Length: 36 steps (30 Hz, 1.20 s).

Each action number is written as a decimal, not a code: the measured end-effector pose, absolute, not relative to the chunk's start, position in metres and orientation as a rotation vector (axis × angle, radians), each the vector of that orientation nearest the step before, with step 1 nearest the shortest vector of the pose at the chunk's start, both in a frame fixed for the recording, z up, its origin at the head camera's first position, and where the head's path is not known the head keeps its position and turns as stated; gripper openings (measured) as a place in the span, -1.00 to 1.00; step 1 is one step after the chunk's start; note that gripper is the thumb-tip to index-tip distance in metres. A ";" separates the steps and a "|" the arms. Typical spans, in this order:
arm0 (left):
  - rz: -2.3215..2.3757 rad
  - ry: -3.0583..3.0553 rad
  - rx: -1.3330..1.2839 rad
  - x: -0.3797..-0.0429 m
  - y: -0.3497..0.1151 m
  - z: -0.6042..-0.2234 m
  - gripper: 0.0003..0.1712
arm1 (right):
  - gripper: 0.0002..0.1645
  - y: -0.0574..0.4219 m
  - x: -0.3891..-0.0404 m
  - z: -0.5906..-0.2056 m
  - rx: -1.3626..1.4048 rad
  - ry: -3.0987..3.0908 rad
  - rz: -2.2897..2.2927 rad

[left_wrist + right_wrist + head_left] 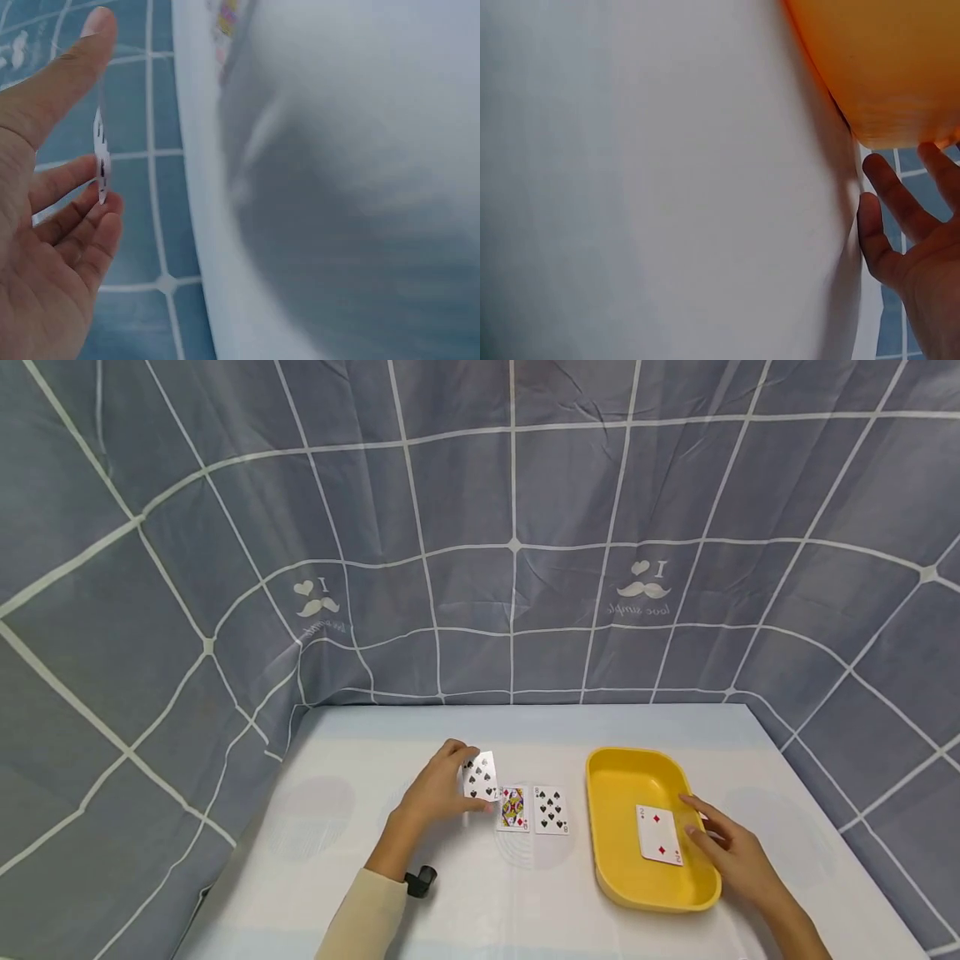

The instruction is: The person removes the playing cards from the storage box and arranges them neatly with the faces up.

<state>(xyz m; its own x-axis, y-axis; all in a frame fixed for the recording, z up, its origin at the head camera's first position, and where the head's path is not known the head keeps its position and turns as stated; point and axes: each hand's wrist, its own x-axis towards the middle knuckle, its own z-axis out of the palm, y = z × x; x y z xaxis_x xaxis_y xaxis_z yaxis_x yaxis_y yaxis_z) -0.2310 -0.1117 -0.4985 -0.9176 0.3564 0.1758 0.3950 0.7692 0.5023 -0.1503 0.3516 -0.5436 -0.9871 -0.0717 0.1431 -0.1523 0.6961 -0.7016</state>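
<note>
A yellow tray (609, 777) is showing bright at the frame's lower right, carrying a white card with red diamonds (659, 834); a grey-blue cloth with white grid lines (480, 527) is filling the top.

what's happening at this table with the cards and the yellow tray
A person is handling playing cards at a white table. The left hand pinches a spade card, lifted at the left end of a short row with a queen and another spade card lying face up. The right hand rests at the yellow tray, fingers touching a red two lying inside it.
</note>
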 end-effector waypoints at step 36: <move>-0.725 -3.116 -0.650 -0.232 -0.118 -0.532 0.02 | -0.45 0.355 -0.154 -0.543 0.193 -2.789 1.194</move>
